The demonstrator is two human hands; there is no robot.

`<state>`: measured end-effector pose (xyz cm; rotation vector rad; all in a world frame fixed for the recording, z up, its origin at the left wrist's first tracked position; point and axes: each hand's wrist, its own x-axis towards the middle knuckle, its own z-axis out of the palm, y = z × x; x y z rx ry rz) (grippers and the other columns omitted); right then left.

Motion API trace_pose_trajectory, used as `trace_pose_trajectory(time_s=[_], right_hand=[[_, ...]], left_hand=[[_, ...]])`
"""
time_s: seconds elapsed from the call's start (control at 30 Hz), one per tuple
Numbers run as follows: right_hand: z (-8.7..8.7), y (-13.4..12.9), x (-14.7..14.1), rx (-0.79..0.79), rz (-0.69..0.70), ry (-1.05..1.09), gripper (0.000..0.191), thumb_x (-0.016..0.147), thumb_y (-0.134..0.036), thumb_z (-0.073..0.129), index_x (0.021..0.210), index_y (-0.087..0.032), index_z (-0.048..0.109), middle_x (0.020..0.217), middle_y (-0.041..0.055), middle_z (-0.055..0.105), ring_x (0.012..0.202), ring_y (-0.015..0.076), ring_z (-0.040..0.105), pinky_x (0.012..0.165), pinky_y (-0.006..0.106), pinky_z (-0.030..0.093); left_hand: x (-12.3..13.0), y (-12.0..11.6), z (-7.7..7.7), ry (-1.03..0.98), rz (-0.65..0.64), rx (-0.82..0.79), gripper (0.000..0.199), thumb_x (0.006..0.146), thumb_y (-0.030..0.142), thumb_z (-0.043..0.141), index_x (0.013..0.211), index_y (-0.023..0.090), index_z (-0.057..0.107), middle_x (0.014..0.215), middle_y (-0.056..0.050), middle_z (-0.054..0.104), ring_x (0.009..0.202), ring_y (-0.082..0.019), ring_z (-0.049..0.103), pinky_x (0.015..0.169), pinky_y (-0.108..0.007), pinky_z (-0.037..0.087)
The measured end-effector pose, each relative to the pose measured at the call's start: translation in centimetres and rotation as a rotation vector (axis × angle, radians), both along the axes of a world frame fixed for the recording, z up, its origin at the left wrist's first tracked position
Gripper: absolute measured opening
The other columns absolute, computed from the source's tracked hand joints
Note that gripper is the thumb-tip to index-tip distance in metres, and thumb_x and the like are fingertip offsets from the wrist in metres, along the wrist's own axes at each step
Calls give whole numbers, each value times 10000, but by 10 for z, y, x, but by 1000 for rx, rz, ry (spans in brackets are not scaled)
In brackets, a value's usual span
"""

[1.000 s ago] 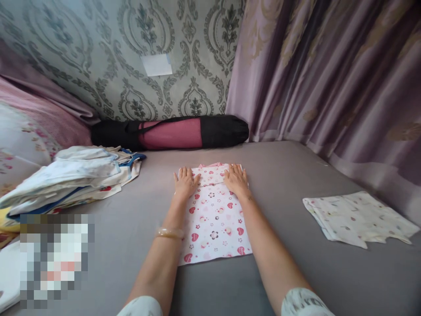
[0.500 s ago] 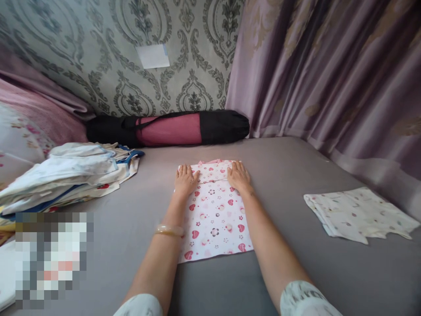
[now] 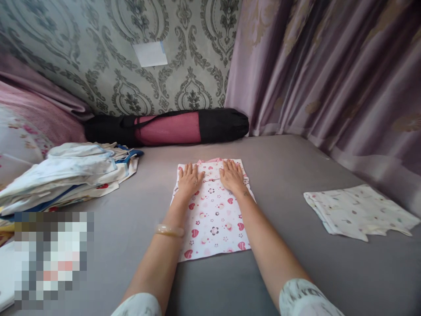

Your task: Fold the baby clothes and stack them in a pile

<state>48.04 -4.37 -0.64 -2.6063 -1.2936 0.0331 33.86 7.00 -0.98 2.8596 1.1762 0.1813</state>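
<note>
Left grip (image 3: 190, 181) and right grip (image 3: 232, 178) have shifted inward, uncovering the cloth's (image 3: 215, 215) upper sides; both lie spread, clamping nothing, apparently flattening the fold.

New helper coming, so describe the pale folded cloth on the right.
Find the purple curtain on the right, then the grey sheet below it. On that sheet lies a folded cream cloth with small scattered marks. It sits apart from the clothes pile and lacks the middle cloth's red hearts.
</note>
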Motion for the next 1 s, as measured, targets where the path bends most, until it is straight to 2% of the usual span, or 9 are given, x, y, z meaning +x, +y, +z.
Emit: trace_pose_trajectory(time_s=[0.1, 0.27, 0.43, 0.53, 0.73, 0.87, 1.0], right_hand=[[-1, -1, 2, -2, 0, -10, 581, 1002, -366, 212, 1505, -92, 308, 1575, 111, 262, 1467, 220, 152, 1187, 417, 25], [7, 0, -5, 39, -15, -9, 570, 1005, -359, 213, 1506, -104, 307, 1574, 123, 264, 1465, 238, 159, 1181, 451, 48], [8, 7, -24, 86, 151, -30, 542, 1003, -349, 230, 1502, -162, 331, 1583, 88, 251, 1467, 229, 156, 1180, 463, 57], [2, 9, -29, 52, 181, -13, 531, 1001, -338, 230, 1487, -169, 363, 1576, 85, 271, 1457, 225, 195, 1177, 463, 80], [4, 8, -31, 48, 181, -14, 537, 1003, -346, 218, 1493, -168, 351, 1581, 86, 256, 1461, 220, 180, 1178, 463, 76], [9, 10, -40, 75, 272, -14, 532, 997, -321, 231, 1505, -194, 328, 1592, 60, 229, 1472, 212, 136, 1181, 477, 42], [10, 12, -47, 25, 315, 14, 530, 991, -313, 234, 1491, -187, 358, 1575, 49, 280, 1459, 210, 186, 1183, 460, 66]], left_hand=[[-1, 1, 1, -2, 3, -8, 642, 979, 496, 184, 1473, 121, 350, 1553, -151, 310, 1449, -279, 243, 1174, -482, 170], [1, -2, 5, -27, 2, -6, 646, 981, 494, 190, 1472, 107, 350, 1553, -155, 307, 1453, -280, 231, 1176, -498, 167], [5, -10, 5, -59, -100, 44, 602, 993, 447, 177, 1493, 146, 324, 1563, -107, 300, 1464, -249, 204, 1193, -472, 132], [5, -12, 2, -19, -131, 4, 599, 993, 442, 180, 1485, 142, 343, 1563, -111, 297, 1464, -273, 201, 1183, -496, 159], [5, -13, 6, -55, -117, 1, 571, 993, 400, 184, 1479, 155, 358, 1555, -102, 319, 1457, -263, 225, 1182, -495, 166], [5, -15, 11, -133, -64, 48, 552, 989, 315, 175, 1480, 135, 350, 1536, -88, 362, 1457, -239, 226, 1191, -473, 153], [3, -12, 7, -75, -93, -28, 530, 977, 289, 211, 1464, 171, 385, 1529, -71, 378, 1437, -242, 282, 1173, -486, 206]])
